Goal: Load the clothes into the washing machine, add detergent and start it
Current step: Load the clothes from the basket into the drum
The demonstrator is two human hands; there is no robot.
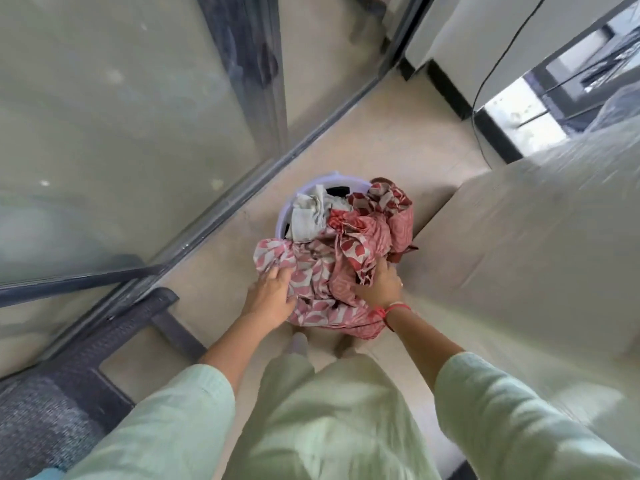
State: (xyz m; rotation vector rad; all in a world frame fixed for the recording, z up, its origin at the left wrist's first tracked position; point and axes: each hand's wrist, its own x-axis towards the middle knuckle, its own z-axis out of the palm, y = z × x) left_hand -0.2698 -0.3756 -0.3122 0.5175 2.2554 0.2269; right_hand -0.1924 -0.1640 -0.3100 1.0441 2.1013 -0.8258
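One bundle: clothes (329, 268) atop bucket (311, 183), clasped at both sides, likely for lifting.
Left hand (272, 292): fingers spread, pressing.
Right hand (379, 284): fingers curled, gripping.

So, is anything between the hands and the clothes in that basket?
Nothing visible. The left hand rests on the red cloth heaped over the basket, and the right hand digs its fingers into the cloth's folds.
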